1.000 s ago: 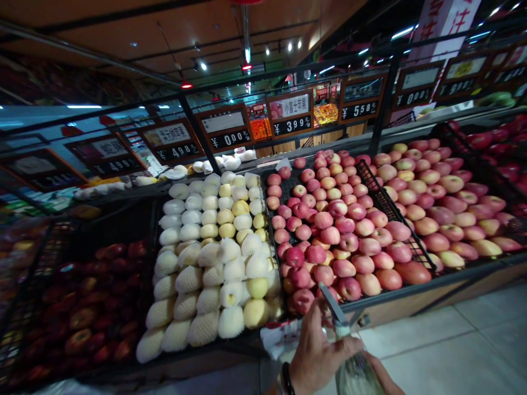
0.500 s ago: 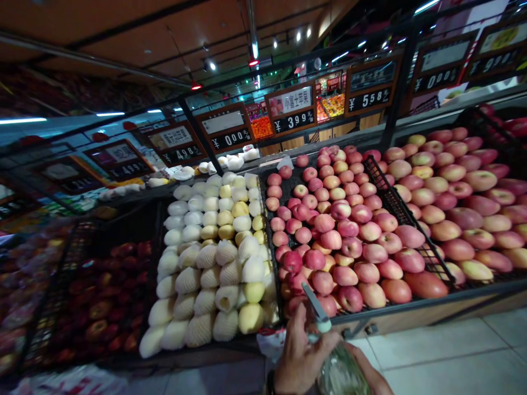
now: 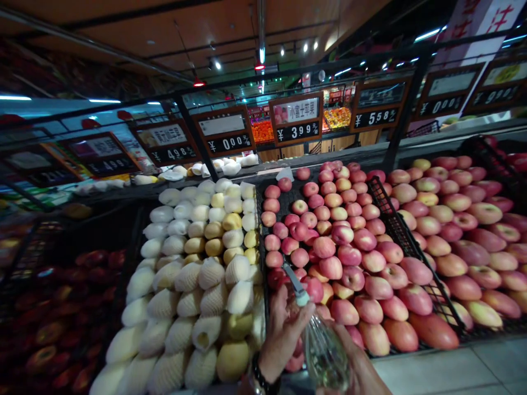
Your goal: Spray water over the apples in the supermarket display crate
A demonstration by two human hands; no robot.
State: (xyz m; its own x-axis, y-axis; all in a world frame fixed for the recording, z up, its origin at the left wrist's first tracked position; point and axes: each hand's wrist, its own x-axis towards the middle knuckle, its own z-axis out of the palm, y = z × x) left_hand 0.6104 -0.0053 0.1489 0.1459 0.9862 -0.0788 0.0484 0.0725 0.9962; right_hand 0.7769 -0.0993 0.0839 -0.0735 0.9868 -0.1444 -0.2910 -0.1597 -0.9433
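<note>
At the bottom edge of the view, in front of the fruit stand's front rail, both hands hold a clear spray bottle (image 3: 325, 356). The left hand (image 3: 282, 334) has its fingers curled around the neck just below the pale green nozzle head (image 3: 297, 286), with the thumb lying along the bottle's side; a dark beaded bracelet (image 3: 260, 377) sits on that wrist. The right hand (image 3: 362, 367) cups the body of the bottle from the right and underneath, its fingers closed against the glassy wall, though most of them are hidden behind the bottle. The nozzle points up and to the left, over the front rows of the middle bin.

That middle bin (image 3: 373, 184), a black wire-sided crate, is heaped with pink-red apples (image 3: 349, 255); the bottle's head overlaps the apples nearest the front left corner of it. Left of it, a bin holds pale yellow pears (image 3: 206, 285), many wrapped in white foam net sleeves, stacked in rows from the front edge to the back. Further left lie darker red apples (image 3: 74, 307) in shadow. To the right, beyond the wire divider, larger pink and yellow apples (image 3: 453, 241) fill another bin.

Above the back edge of the stand hang wooden-framed price signs (image 3: 295, 118) reading 3.99, 5.58 and 4.98.
</note>
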